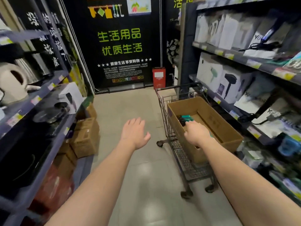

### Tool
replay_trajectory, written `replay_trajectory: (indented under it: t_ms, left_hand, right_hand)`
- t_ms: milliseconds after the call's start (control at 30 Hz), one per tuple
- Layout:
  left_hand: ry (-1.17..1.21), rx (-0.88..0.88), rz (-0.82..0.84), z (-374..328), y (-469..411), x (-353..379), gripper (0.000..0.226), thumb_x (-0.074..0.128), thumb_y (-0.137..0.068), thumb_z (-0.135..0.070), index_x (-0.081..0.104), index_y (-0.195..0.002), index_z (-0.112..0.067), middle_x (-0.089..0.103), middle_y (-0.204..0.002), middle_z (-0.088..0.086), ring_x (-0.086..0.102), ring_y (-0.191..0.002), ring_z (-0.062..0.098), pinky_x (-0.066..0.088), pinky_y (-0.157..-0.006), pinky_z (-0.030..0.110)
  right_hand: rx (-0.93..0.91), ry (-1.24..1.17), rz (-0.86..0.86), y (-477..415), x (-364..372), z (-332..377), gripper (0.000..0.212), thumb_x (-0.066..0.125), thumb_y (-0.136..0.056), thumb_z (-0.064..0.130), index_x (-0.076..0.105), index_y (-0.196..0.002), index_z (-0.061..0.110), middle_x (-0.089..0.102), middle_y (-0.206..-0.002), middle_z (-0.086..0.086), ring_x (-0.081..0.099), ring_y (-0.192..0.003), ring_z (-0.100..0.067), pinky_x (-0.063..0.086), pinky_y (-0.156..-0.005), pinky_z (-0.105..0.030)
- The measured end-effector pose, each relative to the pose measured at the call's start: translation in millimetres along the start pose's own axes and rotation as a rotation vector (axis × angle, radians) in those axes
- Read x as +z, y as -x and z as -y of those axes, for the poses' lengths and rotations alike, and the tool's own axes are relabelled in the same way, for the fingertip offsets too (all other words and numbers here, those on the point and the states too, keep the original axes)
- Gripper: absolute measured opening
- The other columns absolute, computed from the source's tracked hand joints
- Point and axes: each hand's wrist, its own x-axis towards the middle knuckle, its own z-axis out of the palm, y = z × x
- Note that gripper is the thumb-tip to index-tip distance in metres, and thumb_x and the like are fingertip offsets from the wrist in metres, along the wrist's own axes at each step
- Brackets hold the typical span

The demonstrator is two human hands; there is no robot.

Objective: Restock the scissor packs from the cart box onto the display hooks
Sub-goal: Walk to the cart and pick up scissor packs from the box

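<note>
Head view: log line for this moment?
phase: pick | right hand: in box on cart, by teal scissor packs, grip unclear | left hand: open, holding nothing

The cart box (224, 128) is plain brown cardboard, and the scissor packs (185, 117) in it show teal and black. The cart (184, 160) is dark grey wire mesh. The floor (130, 103) is pale grey-beige tile with a faint sheen. The back wall (114, 70) is black with bright yellow-green lettering and smaller white print; the bin (159, 77) is red. The shelf edges (236, 57) are dark grey-purple, dotted with yellow-green and pink price labels (253, 64). The product boxes (210, 75) are white.
</note>
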Motion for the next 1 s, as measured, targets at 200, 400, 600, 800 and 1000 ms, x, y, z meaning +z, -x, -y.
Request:
replay_trajectory:
  t_ms: [200, 400, 600, 800, 1000]
  left_hand:
    - [0.041, 0.091, 0.037, 14.8, -144.9, 54.0, 0.059, 0.042, -0.092, -0.053, 0.051, -0.137, -0.016, 0.056, -0.137, 0.007, 0.050, -0.129, 0.027, 0.035, -0.112, 0.040]
    - [0.130, 0.261, 0.073, 23.4, -297.1, 110.9, 0.066, 0.041, -0.096, -0.054, 0.044, -0.150, -0.016, 0.045, -0.156, 0.009, 0.040, -0.144, 0.026, 0.025, -0.122, 0.042]
    - [0.139, 0.439, 0.147, 17.6, -425.3, 147.6, 0.063, 0.041, -0.095, -0.055, 0.047, -0.146, -0.018, 0.049, -0.152, 0.006, 0.042, -0.142, 0.025, 0.028, -0.122, 0.044]
    - [0.094, 0.615, 0.218, -20.1, -530.7, 185.8, 0.070, 0.034, -0.092, -0.057, 0.046, -0.148, -0.017, 0.051, -0.150, 0.008, 0.045, -0.140, 0.026, 0.033, -0.119, 0.047]
    - [0.052, 0.709, 0.300, -72.5, -613.0, 241.4, 0.063, 0.039, -0.093, -0.057, 0.051, -0.141, -0.019, 0.055, -0.145, 0.007, 0.047, -0.137, 0.027, 0.035, -0.117, 0.046]
  right_hand:
    - [0.108, 0.018, 0.026, -120.9, 31.4, -25.3, 0.047, 0.050, -0.092, 0.024, 0.052, -0.137, 0.011, 0.056, -0.138, -0.011, 0.055, -0.124, -0.031, 0.046, -0.102, -0.039]
    - [0.277, -0.022, 0.069, -237.7, 65.5, -44.0, 0.049, 0.050, -0.096, 0.029, 0.048, -0.142, 0.012, 0.053, -0.142, -0.012, 0.054, -0.127, -0.030, 0.046, -0.103, -0.040]
    - [0.430, -0.049, 0.147, -318.5, 85.8, -68.6, 0.058, 0.053, -0.095, 0.031, 0.041, -0.149, 0.012, 0.047, -0.151, -0.010, 0.047, -0.136, -0.027, 0.040, -0.109, -0.036]
    - [0.576, -0.132, 0.179, -384.0, 124.1, -97.7, 0.052, 0.052, -0.090, 0.030, 0.051, -0.140, 0.013, 0.056, -0.141, -0.011, 0.053, -0.129, -0.031, 0.047, -0.103, -0.040]
    - [0.727, -0.213, 0.327, -452.9, 181.8, -143.9, 0.036, 0.049, -0.096, 0.031, 0.060, -0.123, 0.011, 0.064, -0.124, -0.013, 0.062, -0.111, -0.033, 0.052, -0.087, -0.038]
